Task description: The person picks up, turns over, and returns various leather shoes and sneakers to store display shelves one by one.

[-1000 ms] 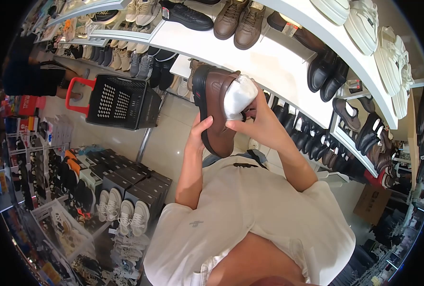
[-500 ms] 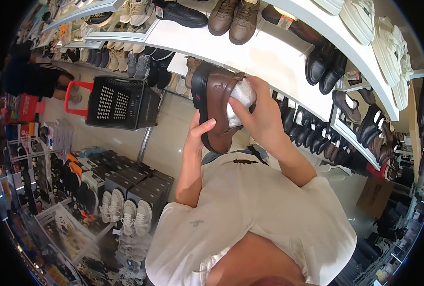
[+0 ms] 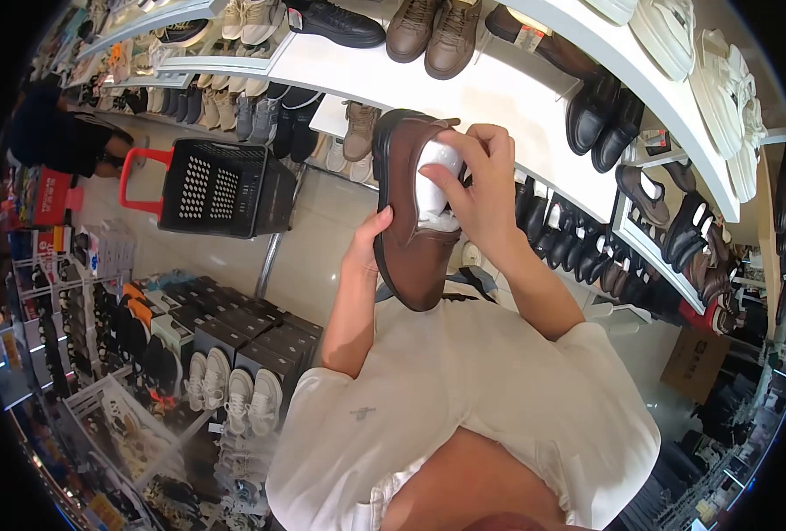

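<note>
A brown leather shoe [image 3: 417,265] with a black sole is held in front of my chest, its toe pointing down toward me and its opening facing up and right. My left hand [image 3: 368,243] grips it by the sole side, thumb on the edge and the other fingers hidden underneath. White stuffing [image 3: 435,199] fills the shoe's opening. Over it bends my right hand [image 3: 484,181], thumb against the stuffing and index finger at the heel end of the collar; its remaining fingers are curled.
A white shelf [image 3: 499,102] with brown shoes [image 3: 433,40] and black shoes [image 3: 605,124] runs ahead. To the left stands a black basket [image 3: 220,190] with a red handle, near another person [image 3: 70,133]. Dark shoe boxes [image 3: 256,332] and white sneakers [image 3: 251,403] lie lower left.
The shoe has turned so its opening shows more fully, and its toe has moved down and right. My right hand has risen slightly, its fingers more bent at the heel end.
</note>
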The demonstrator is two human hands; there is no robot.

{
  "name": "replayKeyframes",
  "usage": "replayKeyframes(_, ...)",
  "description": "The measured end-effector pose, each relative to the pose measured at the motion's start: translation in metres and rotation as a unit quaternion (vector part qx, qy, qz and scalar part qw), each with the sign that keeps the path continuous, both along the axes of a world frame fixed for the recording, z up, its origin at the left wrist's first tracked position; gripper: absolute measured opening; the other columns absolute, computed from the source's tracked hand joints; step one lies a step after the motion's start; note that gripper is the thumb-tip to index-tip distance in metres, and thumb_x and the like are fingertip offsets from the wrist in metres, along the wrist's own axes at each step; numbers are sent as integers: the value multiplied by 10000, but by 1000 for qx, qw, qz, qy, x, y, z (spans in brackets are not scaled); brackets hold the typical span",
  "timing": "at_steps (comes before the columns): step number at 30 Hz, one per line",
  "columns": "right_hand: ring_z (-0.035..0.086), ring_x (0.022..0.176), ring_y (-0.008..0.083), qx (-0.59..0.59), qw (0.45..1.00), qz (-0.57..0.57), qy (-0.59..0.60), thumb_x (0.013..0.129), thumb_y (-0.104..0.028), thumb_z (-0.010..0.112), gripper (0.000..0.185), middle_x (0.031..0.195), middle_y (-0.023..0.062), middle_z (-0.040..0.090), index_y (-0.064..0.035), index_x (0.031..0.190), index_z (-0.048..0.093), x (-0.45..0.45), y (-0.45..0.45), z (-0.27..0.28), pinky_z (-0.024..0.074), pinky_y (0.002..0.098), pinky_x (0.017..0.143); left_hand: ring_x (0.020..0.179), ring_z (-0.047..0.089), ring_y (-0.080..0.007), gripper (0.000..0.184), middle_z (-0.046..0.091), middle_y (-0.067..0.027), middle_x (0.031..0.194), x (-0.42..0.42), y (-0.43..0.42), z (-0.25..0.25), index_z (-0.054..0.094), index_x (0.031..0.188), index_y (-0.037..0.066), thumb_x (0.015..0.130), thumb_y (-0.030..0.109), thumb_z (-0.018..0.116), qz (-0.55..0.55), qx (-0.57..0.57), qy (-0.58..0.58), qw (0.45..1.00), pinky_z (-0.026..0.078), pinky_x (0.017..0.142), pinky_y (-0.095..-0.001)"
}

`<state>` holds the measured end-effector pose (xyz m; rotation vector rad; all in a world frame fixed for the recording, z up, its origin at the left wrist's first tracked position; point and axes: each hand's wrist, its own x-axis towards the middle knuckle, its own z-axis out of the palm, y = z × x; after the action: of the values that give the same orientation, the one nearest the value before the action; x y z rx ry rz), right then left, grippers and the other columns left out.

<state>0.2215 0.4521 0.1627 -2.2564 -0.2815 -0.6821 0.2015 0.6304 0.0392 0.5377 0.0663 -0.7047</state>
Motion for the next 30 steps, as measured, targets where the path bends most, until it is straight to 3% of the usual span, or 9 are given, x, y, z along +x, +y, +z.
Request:
replayKeyframes(7, 450, 858, 250, 97, 993, 69, -23, 743, -141, 780, 294, 980, 93, 450, -68, 1005, 670, -9, -5, -8, 414, 346, 730, 1116, 583, -345, 802, 546, -213, 1278, -1, -5, 24, 392, 1382, -23, 813, 494, 621, 12, -53, -24, 998, 474, 972, -448)
replayKeyframes(10, 467, 833, 241, -65, 997, 34, -35, 781, -121, 735, 210, 907, 90, 483, -79, 978, 676, 2, -7, 8, 414, 341, 728, 1119, 580, -340, 778, 539, -214, 1288, 3, -2, 15, 386, 1386, -19, 837, 497, 580, -42, -53, -50, 996, 474, 967, -446)
replayKeyframes(15, 493, 798, 255, -111, 991, -3, -72, 793, -142, 725, 214, 877, 79, 503, -120, 1003, 690, 28, -10, -14, 436, 342, 682, 1108, 595, -320, 607, 552, -217, 1275, 10, -23, 28, 387, 1391, -4, 935, 383, 490, -3, -136, 52, 989, 499, 941, -437)
replayKeyframes(19, 550, 764, 182, -31, 999, 2, -40, 848, -74, 684, 212, 933, 81, 538, -73, 1060, 697, 23, -15, -15, 462, 282, 693, 1051, 624, -315, 600, 570, -203, 1251, 14, -28, 40, 418, 1366, 2, 948, 429, 473, 7, -151, 41, 988, 526, 893, -440)
replayKeyframes(23, 605, 956, 184, 227, 970, 26, 86, 967, -172, 576, 305, 1130, 87, 583, 3, 1215, 594, 12, -32, -29, 494, 285, 814, 1053, 621, -307, 601, 584, -172, 1238, 27, -27, 43, 470, 1332, 24, 949, 487, 468, 129, -121, 84, 981, 522, 890, -443)
replayKeyframes(25, 602, 1046, 212, 403, 828, 80, 381, 1017, -309, 473, 452, 1232, 109, 566, -2, 1348, 464, -5, -31, -25, 495, 299, 877, 1102, 592, -291, 584, 580, -142, 1254, 34, -29, 49, 495, 1318, 49, 948, 501, 480, 190, -68, 102, 974, 486, 939, -440)
replayKeyframes(28, 651, 1022, 285, 492, 667, 144, 541, 1025, -394, 387, 535, 1235, 177, 586, -8, 1395, 386, -24, -27, -19, 562, 386, 856, 1167, 541, -269, 564, 548, -116, 1298, 39, -29, 44, 499, 1319, 66, 948, 490, 507, 257, -102, 113, 954, 427, 1010, -431)
replayKeyframes(29, 651, 1022, 285, 493, 667, 143, 540, 1025, -394, 387, 535, 1235, 177, 586, -8, 1395, 386, -24, -27, -21, 562, 386, 856, 1167, 541, -269, 564, 548, -116, 1298, 38, -28, 41, 499, 1319, 66, 948, 490, 507, 254, -101, 113, 955, 427, 1010, -431)
replayKeyframes(30, 658, 1012, 304, 569, 574, 208, 551, 1025, -388, 386, 529, 1213, 190, 598, 0, 1384, 392, -24, -28, -26, 572, 405, 852, 1162, 544, -269, 566, 551, -116, 1293, 38, -28, 37, 499, 1316, 61, 948, 491, 508, 272, -73, 91, 955, 432, 1004, -432)
